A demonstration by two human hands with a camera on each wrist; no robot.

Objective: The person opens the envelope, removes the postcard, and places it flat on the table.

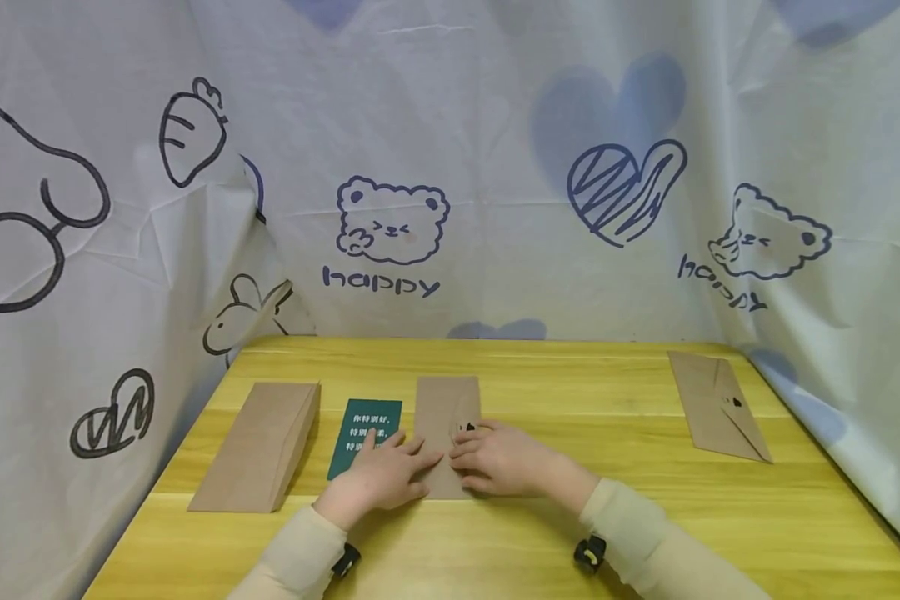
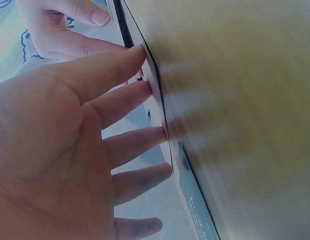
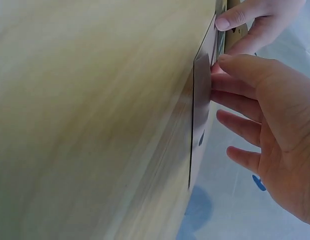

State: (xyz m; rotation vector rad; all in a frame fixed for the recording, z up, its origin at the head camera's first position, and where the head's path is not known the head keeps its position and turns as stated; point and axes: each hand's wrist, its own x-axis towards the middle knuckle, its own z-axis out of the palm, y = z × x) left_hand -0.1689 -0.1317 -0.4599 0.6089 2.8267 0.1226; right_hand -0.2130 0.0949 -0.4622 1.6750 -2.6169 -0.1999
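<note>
A brown paper envelope (image 1: pixel 437 407) lies flat on the table in front of me, a small sticker with a black mark (image 1: pixel 465 426) near its right edge. My left hand (image 1: pixel 384 475) presses the envelope's left side with extended fingers; in the left wrist view the fingertips (image 2: pixel 157 134) rest right on the paper. My right hand (image 1: pixel 506 460) lies over the right edge just below the sticker, and the right wrist view shows its fingers (image 3: pixel 235 102) extended against the envelope. Left of the envelope is a dark green card (image 1: pixel 367 411) with white printed characters, partly covered by my left fingers.
A second brown envelope (image 1: pixel 251 450) lies at the left, one side raised along a fold. Another envelope (image 1: pixel 708 404) with a dark mark rests at the far right. White cloth (image 1: pixel 495 233) with drawings hangs behind and beside the yellow wooden table (image 1: pixel 585 392).
</note>
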